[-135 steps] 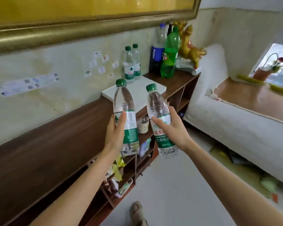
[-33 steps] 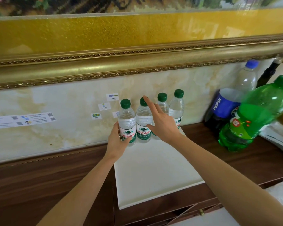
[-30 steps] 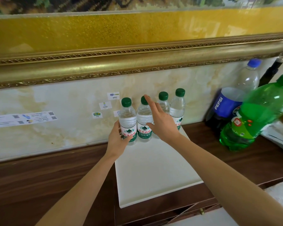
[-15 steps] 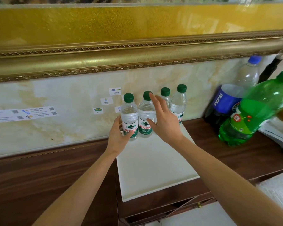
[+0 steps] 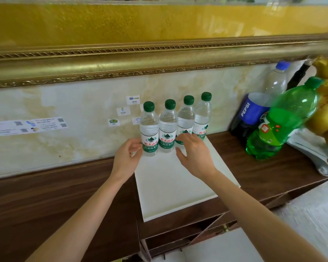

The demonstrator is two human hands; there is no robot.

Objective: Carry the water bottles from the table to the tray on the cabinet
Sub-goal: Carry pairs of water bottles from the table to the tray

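Four clear bottles [image 5: 167,127] with green caps stand together on the white tray [image 5: 178,178]. The blue bottle [image 5: 251,112] reads PEPSI. The left hand [image 5: 126,157] seems to touch one; the right hand [image 5: 194,154] hovers, fingers apart.

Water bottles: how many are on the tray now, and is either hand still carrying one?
Done: four water bottles stand upright in a row at the back of the white tray on the cabinet. In hand: nothing is carried; the left hand is at the leftmost bottle, fingers relaxed, and the right hand hovers open in front of the row. Left: the table is out of view, so I cannot tell.
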